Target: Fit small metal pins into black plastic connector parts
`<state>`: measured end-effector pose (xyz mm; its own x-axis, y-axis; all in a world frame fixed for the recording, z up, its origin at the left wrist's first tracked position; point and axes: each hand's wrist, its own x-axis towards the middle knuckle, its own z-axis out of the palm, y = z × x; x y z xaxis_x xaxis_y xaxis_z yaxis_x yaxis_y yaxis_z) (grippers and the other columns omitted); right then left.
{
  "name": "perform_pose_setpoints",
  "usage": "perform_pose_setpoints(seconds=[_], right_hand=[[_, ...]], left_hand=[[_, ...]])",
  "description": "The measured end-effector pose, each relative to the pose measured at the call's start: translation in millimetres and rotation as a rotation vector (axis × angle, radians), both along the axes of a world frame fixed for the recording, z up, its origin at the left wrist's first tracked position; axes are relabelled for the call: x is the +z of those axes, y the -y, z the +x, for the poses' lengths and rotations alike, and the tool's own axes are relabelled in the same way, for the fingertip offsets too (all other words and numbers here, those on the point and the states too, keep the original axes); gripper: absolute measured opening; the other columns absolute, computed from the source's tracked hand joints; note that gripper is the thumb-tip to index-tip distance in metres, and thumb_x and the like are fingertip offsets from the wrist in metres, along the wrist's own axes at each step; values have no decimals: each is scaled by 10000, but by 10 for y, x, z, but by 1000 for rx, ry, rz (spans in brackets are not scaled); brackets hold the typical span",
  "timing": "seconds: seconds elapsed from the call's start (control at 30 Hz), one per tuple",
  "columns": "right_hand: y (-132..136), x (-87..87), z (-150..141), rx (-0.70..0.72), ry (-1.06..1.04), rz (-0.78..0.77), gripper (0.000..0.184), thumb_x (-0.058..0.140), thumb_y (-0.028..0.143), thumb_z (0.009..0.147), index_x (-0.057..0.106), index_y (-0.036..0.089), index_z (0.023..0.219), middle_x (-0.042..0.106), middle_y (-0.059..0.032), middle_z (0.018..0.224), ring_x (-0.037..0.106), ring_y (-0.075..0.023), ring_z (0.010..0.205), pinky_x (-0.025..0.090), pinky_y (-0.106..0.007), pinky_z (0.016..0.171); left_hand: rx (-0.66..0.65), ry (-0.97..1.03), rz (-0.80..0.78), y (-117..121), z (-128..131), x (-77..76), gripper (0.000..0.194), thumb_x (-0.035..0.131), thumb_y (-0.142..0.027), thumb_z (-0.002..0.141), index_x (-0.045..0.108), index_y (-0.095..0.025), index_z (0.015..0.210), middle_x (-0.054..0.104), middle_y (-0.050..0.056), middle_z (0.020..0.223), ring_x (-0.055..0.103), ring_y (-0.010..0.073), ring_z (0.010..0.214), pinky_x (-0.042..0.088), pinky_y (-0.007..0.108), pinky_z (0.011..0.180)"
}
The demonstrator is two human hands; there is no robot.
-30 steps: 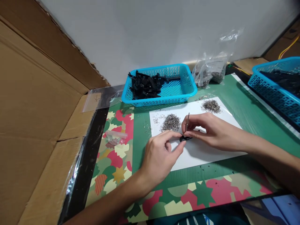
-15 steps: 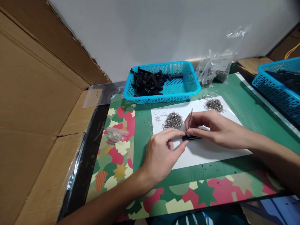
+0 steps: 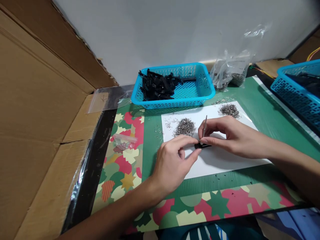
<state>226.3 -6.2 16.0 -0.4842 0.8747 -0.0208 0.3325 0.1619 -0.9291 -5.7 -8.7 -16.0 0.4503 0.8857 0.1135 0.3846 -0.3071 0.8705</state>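
We had our left hand nearly closed at the tips, thumb & index finger pinching one end of a sm. black plastic part, the other fingers curled under. Our right hand was closed in a pinch too, w/ a thin metal rod btwn thumb & fingers, near-upright, its lower end down at the part; we couldn't tell if it was actually touching. The part lay low over a white sheet, approx. mid-sheet, btwn our two hands. Just beyond our fingertips was a pile of sm. bent metal pcs, w/ a 2nd pile near the sheet's far R corner. Behind the sheet we had a blue basket w/ a heap of black plastic pcs, mostly on its L side, & clear plastic bags w/ metal bits just R of it. Another blue basket, also w/ black stuff in it, was at far R. A sm. clear zip bag lay on the patterned border, L of the green mat covering most of our tabletop.
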Motion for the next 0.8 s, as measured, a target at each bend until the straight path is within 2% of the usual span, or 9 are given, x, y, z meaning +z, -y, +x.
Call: perform_pose_setpoints(seconds=[0.23, 0.53, 0.7, 0.8], right_hand=[[22, 2, -14, -28, 91, 75, 81, 725, 279, 991, 735, 219, 937, 783, -39, 936, 709, -206, 843, 552, -326, 778], [40, 12, -51, -54, 149, 101, 99, 684, 197, 971, 758, 218, 909, 805, -41, 896, 742, -210, 805, 556, -327, 732], [68, -76, -93, -58, 203, 120, 143, 670, 110, 926, 773, 207, 902, 814, -34, 863, 737, -191, 736, 525, -308, 664], [73, -103, -77, -113, 157, 118, 122, 676, 150, 945, 790, 192, 927, 819, -51, 902, 740, -194, 766, 536, -308, 671]], left_hand=[[0, -6, 18, -3, 8, -17, 110, 809, -192, 907, 825, -215, 1014, 811, 19, 1029, 485, 86, 548, 461, 254, 555], [-14, -11, 34, 0, -9, -19, 122, 811, -199, 917, 839, -211, 1036, 807, 17, 980, 444, 96, 559, 443, 256, 545], [-4, -29, 57, 10, 11, -1, 70, 775, -195, 952, 842, -200, 931, 784, 5, 828, 475, 110, 574, 413, 263, 542], [-20, 10, 75, 19, 1, 22, 170, 670, -176, 1024, 831, -226, 1049, 804, 22, 1043, 581, 120, 678, 449, 264, 590]])
